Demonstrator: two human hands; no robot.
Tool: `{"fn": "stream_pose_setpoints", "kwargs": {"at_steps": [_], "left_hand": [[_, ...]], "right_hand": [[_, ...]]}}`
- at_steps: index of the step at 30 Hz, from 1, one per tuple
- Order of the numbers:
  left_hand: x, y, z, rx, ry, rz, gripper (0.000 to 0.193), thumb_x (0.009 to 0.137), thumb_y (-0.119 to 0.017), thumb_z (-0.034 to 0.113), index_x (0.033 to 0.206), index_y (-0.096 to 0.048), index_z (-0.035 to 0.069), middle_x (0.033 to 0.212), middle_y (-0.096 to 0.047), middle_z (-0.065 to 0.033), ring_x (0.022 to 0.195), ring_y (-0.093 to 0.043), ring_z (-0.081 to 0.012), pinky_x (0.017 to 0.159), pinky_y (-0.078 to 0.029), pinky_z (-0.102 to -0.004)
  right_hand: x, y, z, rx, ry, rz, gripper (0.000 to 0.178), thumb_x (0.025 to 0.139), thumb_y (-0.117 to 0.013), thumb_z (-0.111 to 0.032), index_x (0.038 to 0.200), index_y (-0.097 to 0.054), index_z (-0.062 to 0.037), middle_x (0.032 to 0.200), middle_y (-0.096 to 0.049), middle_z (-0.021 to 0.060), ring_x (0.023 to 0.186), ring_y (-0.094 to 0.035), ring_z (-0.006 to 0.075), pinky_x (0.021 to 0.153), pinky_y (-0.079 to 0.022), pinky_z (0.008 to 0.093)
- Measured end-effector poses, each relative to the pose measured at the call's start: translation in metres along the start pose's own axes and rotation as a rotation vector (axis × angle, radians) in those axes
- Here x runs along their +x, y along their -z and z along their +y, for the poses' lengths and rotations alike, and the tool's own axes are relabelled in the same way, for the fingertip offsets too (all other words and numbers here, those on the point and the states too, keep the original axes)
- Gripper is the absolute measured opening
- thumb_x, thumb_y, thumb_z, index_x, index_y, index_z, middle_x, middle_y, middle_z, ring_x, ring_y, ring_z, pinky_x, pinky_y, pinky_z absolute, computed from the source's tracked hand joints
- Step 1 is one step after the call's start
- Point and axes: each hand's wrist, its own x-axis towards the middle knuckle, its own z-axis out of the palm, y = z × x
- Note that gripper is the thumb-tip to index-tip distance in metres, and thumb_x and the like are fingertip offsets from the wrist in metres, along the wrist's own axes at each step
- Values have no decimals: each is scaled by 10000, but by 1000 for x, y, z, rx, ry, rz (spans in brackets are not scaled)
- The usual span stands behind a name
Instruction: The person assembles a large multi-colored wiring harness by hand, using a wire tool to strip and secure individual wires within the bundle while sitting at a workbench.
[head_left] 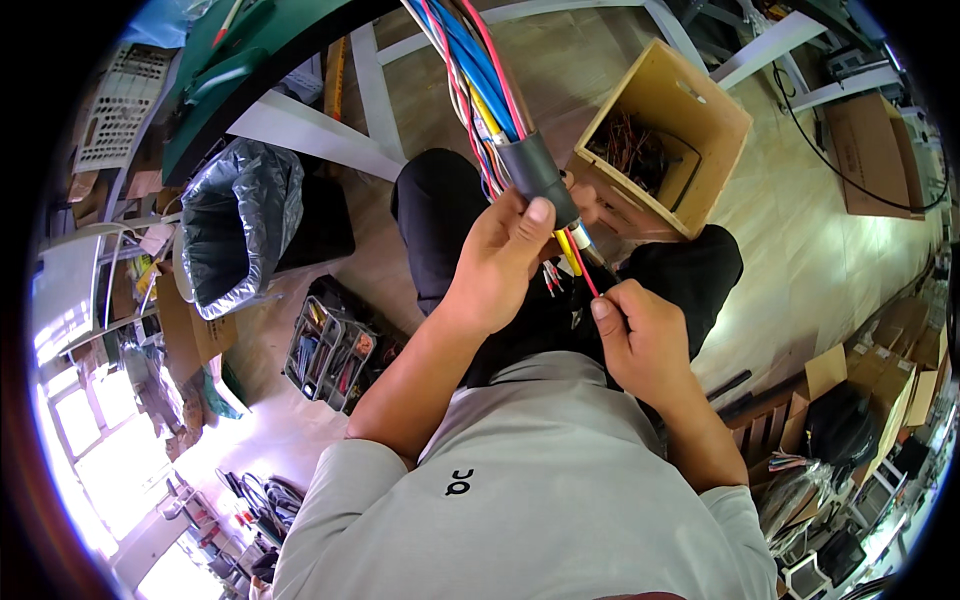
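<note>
Right now my left hand [500, 265] is wrapped around the black tubular sleeve [538, 178] that gathers a thick bundle of blue, red, pink and yellow wires [470, 60], thumb pressed on the sleeve's lower end. My right hand [640, 335] pinches one thin red wire [582, 270] coming out below the sleeve. Beyond my knees sits an open plywood box [690, 110] holding wire scraps, and a grey-lined bin [240, 225] stands to my left.

Left hand [500, 262] gripping; right hand [640, 335] apparently pinching, forearms raised.
</note>
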Motion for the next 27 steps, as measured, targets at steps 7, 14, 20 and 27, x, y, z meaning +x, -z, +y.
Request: {"fn": "stream_pose_setpoints", "kwargs": {"at_steps": [7, 14, 20, 27], "left_hand": [[15, 5, 1, -137, -6, 67, 507, 1040, -407, 369, 1463, -325, 102, 1301, -552, -187, 1176, -570, -318, 952, -471, -432], [27, 18, -20, -55, -134, 56, 458, 992, -565, 211, 1364, -371, 25, 1027, -576, -97, 1027, -586, -237, 902, -475, -390], [29, 24, -22, -141, -106, 21, 461, 986, -575, 191, 1362, -364, 29, 1093, -592, -111, 1023, -579, -218, 912, -459, -391], [29, 23, -25, 39, -169, 4, 483, 993, -566, 194, 1385, -323, 51, 1063, -578, -109, 970, -549, -175, 876, -446, -336]], "right_hand": [[8, -16, 5, 15, -93, 23, 109, 903, -628, -122, 881, -565, -36, 694, -591, 156, 623, -595, 350, 565, -474, 414], [25, -23, 20, -136, 45, -34, 86, 905, -616, -109, 908, -577, -33, 699, -608, 162, 635, -617, 338, 573, -489, 406], [21, -36, 24, 169, -193, -69, 81, 969, -550, -104, 961, -575, -27, 613, -590, 116, 539, -624, 267, 528, -487, 350], [33, -56, 22, 99, -115, 64, 75, 964, -557, -106, 946, -568, -34, 617, -598, 113, 535, -623, 276, 517, -481, 369]]}}
